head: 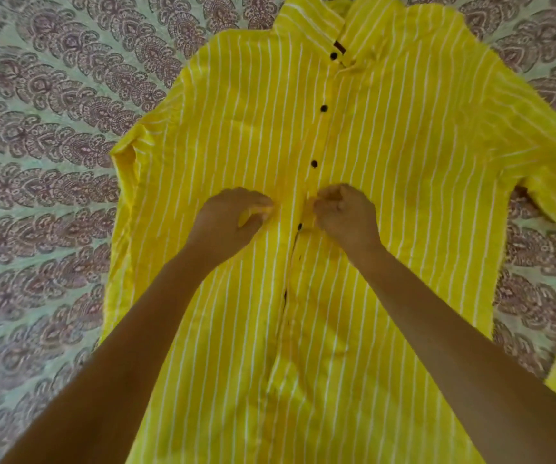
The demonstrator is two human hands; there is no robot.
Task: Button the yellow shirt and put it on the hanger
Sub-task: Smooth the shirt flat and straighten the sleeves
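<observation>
Both hands pinch the front edges of a yellow shirt spread flat on a patterned bedsheet: left hand at nine o'clock of the fourth button, right hand at three. Thin, limp cloth; best gripped beside each buttonhole.

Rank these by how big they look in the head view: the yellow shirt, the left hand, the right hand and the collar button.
1. yellow shirt
2. left hand and right hand, which look alike
3. collar button
</observation>
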